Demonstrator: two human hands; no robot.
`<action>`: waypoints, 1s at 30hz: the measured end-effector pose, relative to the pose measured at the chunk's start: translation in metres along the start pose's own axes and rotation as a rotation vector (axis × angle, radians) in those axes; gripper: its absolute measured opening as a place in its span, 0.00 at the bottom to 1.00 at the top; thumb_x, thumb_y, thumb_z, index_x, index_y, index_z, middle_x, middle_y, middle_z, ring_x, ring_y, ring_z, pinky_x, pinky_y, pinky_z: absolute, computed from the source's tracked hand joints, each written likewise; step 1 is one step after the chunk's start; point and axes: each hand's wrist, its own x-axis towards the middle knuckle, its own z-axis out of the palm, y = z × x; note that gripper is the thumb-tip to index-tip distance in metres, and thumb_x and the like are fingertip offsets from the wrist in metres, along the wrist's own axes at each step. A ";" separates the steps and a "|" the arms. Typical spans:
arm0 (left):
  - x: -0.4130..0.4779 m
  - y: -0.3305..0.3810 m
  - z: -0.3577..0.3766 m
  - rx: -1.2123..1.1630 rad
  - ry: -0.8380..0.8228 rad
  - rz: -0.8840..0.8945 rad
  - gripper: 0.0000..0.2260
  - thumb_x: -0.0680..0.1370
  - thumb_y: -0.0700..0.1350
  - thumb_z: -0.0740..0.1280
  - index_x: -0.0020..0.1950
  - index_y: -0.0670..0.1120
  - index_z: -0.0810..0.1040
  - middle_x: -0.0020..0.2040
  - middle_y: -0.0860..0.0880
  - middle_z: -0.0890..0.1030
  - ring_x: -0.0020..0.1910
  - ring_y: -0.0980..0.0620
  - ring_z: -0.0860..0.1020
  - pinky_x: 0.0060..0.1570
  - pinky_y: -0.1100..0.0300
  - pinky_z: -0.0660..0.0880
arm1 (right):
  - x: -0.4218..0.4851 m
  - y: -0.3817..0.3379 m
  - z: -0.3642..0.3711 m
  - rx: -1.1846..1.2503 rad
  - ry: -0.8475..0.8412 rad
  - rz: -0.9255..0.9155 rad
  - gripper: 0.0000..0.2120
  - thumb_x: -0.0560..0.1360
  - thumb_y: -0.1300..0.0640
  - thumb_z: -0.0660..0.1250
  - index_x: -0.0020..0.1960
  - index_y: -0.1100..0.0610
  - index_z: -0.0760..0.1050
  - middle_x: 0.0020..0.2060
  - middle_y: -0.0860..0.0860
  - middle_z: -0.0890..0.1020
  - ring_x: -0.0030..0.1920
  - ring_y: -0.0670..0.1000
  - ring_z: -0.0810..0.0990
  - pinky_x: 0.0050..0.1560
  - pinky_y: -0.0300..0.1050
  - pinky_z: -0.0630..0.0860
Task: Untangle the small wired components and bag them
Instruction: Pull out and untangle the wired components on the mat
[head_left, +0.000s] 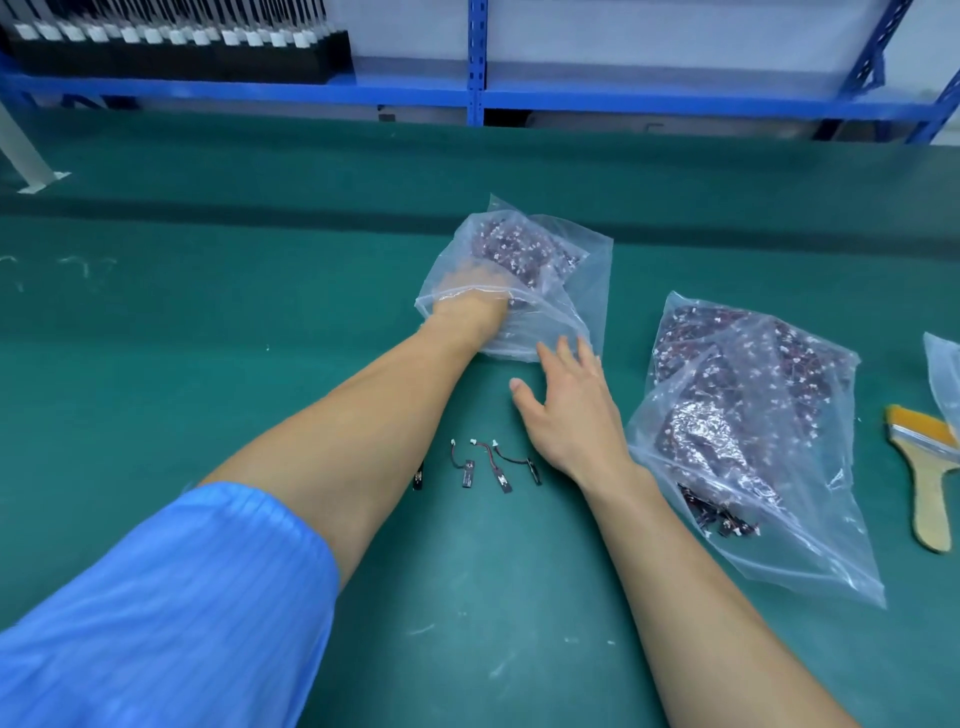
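We see the left hand (467, 299) pushed wrist-deep into the mouth of a small clear bag (584, 270) lying at the middle of the green worktop (208, 338). Its fingers are sunk among the dark wired components (519, 244) inside and veiled by plastic, so we cannot tell whether they are apart or clamped on anything. The right hand (566, 410) lies palm down at the bag's near edge, its fingers (556, 358) straight and spread apart, their tips touching the plastic, holding nothing. Between the two forearms we count four loose components (469, 474) on the worktop. Each is a short wire with a white connector at one end and a dark strip at the other. They lie side by side, and the leftmost is partly hidden by the left forearm. To the right lies a larger clear bag (779, 519) filled with the same parts. Farther right are a wooden-handled brush (927, 493) and the edge of a third bag (943, 374). Behind the worktop stands a blue shelf rack (477, 78) carrying a black tray (171, 65) of white-capped parts.
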 end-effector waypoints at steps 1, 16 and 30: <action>0.003 0.001 0.001 -0.001 0.026 0.000 0.12 0.80 0.42 0.61 0.36 0.50 0.69 0.38 0.51 0.75 0.37 0.49 0.73 0.41 0.57 0.67 | 0.001 0.001 0.001 -0.004 -0.016 0.012 0.30 0.82 0.43 0.57 0.80 0.57 0.60 0.80 0.57 0.58 0.81 0.53 0.45 0.80 0.54 0.50; -0.013 -0.002 0.003 -0.115 0.009 0.028 0.11 0.76 0.39 0.63 0.35 0.49 0.68 0.35 0.50 0.71 0.32 0.50 0.70 0.34 0.60 0.67 | 0.000 -0.003 0.004 -0.186 -0.022 -0.007 0.26 0.80 0.44 0.59 0.75 0.52 0.67 0.76 0.52 0.67 0.79 0.55 0.55 0.74 0.54 0.56; -0.029 -0.008 0.014 -0.111 0.114 0.089 0.10 0.78 0.36 0.60 0.44 0.45 0.79 0.38 0.49 0.78 0.39 0.48 0.73 0.39 0.56 0.71 | 0.001 -0.003 0.008 -0.221 -0.021 -0.011 0.26 0.79 0.44 0.57 0.76 0.50 0.65 0.77 0.50 0.66 0.79 0.54 0.55 0.72 0.55 0.54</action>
